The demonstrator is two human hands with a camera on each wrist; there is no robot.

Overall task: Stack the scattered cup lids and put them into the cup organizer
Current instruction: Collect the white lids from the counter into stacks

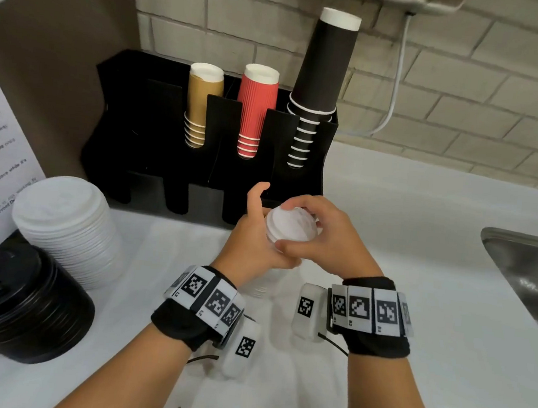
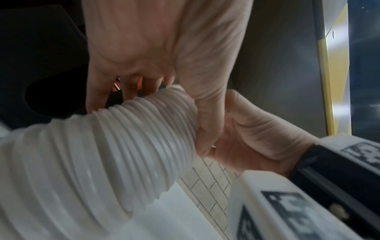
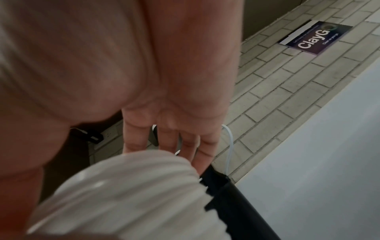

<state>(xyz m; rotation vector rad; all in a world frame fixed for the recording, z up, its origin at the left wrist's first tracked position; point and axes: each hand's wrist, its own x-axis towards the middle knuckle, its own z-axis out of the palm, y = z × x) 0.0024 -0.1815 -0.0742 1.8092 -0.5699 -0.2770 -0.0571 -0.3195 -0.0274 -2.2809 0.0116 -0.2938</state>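
I am looking down at my two hands meeting just in front of the black slotted cup organizer [image 1: 207, 151], which stands on the white tabletop [image 1: 417, 284] against the pale brick wall [image 1: 469, 91]. Both hands hold one tall stack of white ribbed plastic cup lids [image 1: 291, 227]: my left hand [image 1: 254, 238] wraps the stack's side from the left with its thumb raised toward the organizer, and my right hand [image 1: 326, 239] curls over the top lid, fingertips on its far rim and thumb against the near edge. The left wrist view shows the stack [image 2: 115, 154] running long from the camera toward the fingers, its many rims pressed close together, with the right hand [image 2: 252, 134] closing on its far end. In the right wrist view the stack [image 3: 131, 193] is blurred, the fingers [image 3: 185, 142] reaching past its top. The organizer holds three stacks of paper cups set rim-down: tan ones [image 1: 201, 105] in a middle slot, red ribbed ones [image 1: 255, 110] to their right, and tall black ones [image 1: 322, 77] in the rightmost slot; the leftmost slot looks dark and I cannot tell what is inside. Left of the organizer, a leaning stack of white lids [image 1: 68, 227] rests on the tabletop, with a stack of black lids [image 1: 15, 301] nearer to me. A steel sink [image 1: 530, 271] sits well to the organizer's right.
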